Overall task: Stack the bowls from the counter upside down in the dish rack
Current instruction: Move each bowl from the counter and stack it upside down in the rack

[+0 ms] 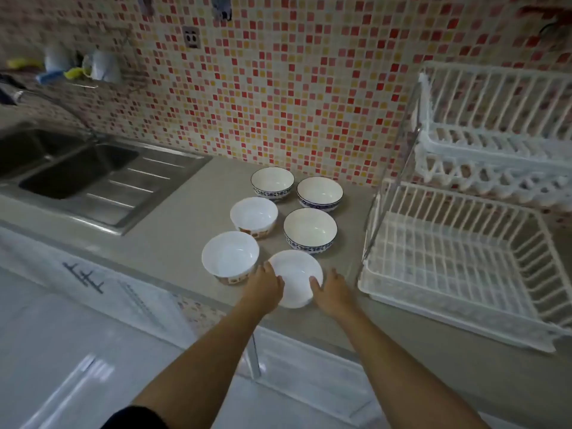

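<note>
Two-hand pickup of the nearest bowl (295, 278)

The left hand (266, 286) and right hand (332, 292) clasp opposite rim edges, steadying it for inversion; the dish rack (458, 311) is empty.

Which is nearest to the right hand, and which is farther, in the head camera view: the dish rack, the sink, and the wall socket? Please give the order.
Measured from the right hand:
1. Dish rack, on the counter just to the hand's right.
2. Sink, far to the left.
3. Wall socket, high on the tiled wall, farthest.
</note>
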{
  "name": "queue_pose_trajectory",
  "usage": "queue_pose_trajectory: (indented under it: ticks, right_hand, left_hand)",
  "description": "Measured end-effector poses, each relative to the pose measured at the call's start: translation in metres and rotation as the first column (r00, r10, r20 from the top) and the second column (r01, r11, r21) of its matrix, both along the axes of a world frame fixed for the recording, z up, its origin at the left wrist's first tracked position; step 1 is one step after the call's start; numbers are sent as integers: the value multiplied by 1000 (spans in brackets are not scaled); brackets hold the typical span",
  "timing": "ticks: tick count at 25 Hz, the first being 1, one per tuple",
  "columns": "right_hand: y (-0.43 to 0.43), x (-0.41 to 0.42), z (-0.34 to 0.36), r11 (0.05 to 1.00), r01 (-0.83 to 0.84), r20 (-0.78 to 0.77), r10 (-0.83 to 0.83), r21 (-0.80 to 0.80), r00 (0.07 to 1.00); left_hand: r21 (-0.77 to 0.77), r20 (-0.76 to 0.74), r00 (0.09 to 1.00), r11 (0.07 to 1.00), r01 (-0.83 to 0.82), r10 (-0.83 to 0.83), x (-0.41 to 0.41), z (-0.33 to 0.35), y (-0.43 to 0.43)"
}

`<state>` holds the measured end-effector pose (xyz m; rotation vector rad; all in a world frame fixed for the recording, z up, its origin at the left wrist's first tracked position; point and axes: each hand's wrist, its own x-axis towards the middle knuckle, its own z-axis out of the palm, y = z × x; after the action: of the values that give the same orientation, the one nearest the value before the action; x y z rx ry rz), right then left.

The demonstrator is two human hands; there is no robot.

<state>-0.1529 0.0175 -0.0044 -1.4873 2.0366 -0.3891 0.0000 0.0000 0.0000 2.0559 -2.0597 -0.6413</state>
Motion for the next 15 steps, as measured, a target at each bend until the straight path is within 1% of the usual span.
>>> queue_pose_trajectory:
  ticks: [2, 4, 6, 8, 10, 12, 14, 15]
  right_hand:
    - [-9, 5, -11, 1000, 27, 83, -28, 9, 996]
    - [-13, 9, -20, 999, 18, 120, -21, 26, 993]
    - [-16, 10, -24, 999, 20, 102, -24, 35, 994]
    - [-16, 10, -18, 1000, 16, 75, -17, 7, 997]
    - [-17, 10, -6, 1000, -3, 59, 5, -28, 998]
    - [-18, 13, 18, 995, -36, 34, 39, -90, 999]
    - [-15, 13, 48, 982, -86, -19, 84, -165, 996]
    - [-11, 12, 63, 970, -105, -40, 99, -221, 994]
  left_hand:
    - [42, -10, 998, 997, -63, 63, -5, -12, -3]
    - [45, 10, 997, 996, -79, 78, -8, -22, -3]
    - [70, -4, 993, 991, -115, 116, -8, -24, -7]
    - [67, -44, 989, 988, -137, 141, -7, -18, -8]
    - [18, -70, 988, 990, -139, 140, -2, -8, -10]
    - [-34, -112, 982, 987, -157, 152, 8, 15, -12]
    - [-77, -147, 983, 990, -121, 109, 21, 44, -15]
    - [-106, -190, 979, 990, -95, 73, 28, 57, -15]
